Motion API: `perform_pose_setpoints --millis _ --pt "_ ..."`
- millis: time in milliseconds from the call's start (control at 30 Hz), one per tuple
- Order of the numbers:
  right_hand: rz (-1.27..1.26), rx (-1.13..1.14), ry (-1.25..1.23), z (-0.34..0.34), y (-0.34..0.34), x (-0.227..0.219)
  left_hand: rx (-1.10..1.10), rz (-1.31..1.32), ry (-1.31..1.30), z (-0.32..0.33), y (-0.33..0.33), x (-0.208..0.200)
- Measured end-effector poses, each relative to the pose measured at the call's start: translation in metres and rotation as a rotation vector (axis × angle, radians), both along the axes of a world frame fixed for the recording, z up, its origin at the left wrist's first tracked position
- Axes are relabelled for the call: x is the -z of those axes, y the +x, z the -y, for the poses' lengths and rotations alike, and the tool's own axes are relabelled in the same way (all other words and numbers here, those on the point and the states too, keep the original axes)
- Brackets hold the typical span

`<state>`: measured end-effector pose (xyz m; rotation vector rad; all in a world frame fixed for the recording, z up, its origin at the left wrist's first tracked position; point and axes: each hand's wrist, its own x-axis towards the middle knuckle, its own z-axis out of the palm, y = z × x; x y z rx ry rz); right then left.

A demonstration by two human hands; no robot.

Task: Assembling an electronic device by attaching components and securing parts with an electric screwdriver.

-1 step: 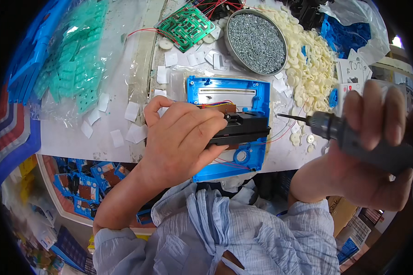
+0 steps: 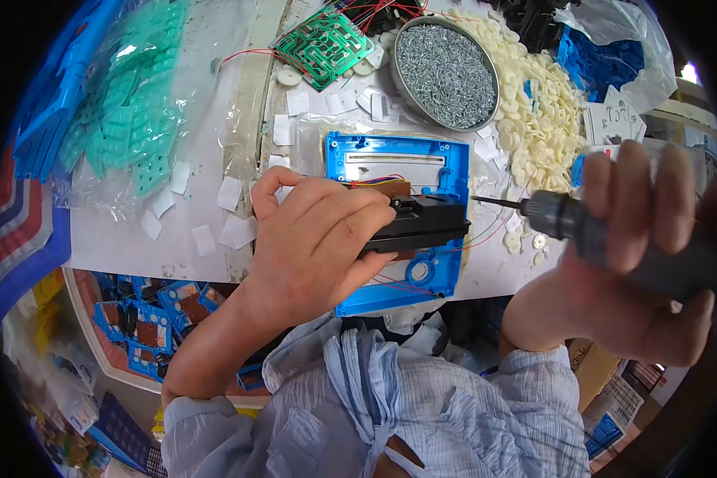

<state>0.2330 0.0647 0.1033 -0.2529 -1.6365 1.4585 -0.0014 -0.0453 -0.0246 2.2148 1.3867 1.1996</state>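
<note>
Shifted slightly leftward since the earlier frame, the right hand has its fingers curled round a dark power screwdriver, its bit just beside the blue casing. On the table, the left hand holds a black part between thumb and fingers, within that casing's outline. Beyond sit a metal bowl of small screws, cream discs rightward and a green circuit board leftward.
</note>
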Motion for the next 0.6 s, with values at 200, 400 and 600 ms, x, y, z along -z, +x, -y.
perform_pose_setpoints --millis 200,400,600 --pt "0.060 -0.067 -0.045 0.013 -0.035 0.026 0.025 -0.006 -0.040 0.001 -0.003 -0.004" --pt "0.175 -0.018 -0.078 0.025 -0.055 0.025 0.017 -0.030 -0.031 0.002 -0.004 -0.001" --pt "0.141 0.057 -0.096 0.032 -0.058 0.029 0.013 -0.023 -0.047 0.002 -0.003 -0.005"
